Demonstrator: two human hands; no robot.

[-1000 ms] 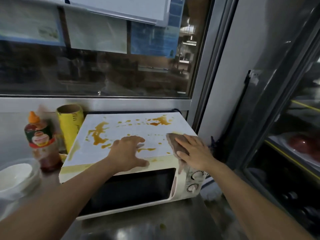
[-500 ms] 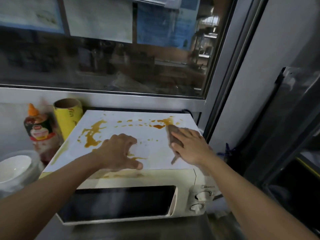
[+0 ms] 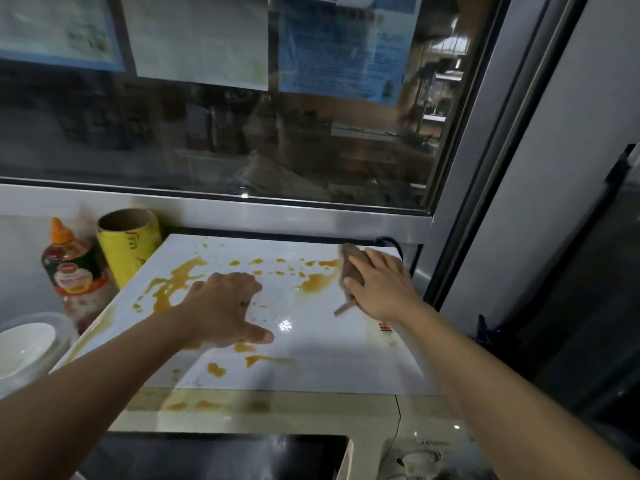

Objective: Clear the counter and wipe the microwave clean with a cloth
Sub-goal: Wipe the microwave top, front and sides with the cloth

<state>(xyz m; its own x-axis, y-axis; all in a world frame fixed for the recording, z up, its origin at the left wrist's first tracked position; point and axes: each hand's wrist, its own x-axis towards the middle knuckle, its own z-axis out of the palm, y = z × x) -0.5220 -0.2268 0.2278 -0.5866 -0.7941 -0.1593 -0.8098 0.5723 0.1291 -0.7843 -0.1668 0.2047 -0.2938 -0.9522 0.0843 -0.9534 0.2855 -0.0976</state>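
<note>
A cream microwave [image 3: 329, 362] fills the middle of the view, its white top splashed with orange-brown sauce stains [image 3: 176, 282]. My right hand [image 3: 381, 285] presses a brown cloth [image 3: 349, 263] flat against the top near its back right corner; most of the cloth lies hidden under the fingers. My left hand [image 3: 225, 306] rests palm down with fingers spread on the middle of the top, holding nothing. The dark door window [image 3: 214, 455] and a knob [image 3: 420, 459] show at the bottom edge.
Left of the microwave stand a yellow roll of wrap [image 3: 130, 247], a sauce bottle with an orange cap [image 3: 74, 271] and stacked white bowls [image 3: 24, 351]. A glass window [image 3: 242, 133] runs behind. A dark cabinet [image 3: 588, 289] stands at the right.
My right hand has slid the cloth from the front right edge of the top back toward the rear right corner. The view has moved closer and lower; my left hand stays planted.
</note>
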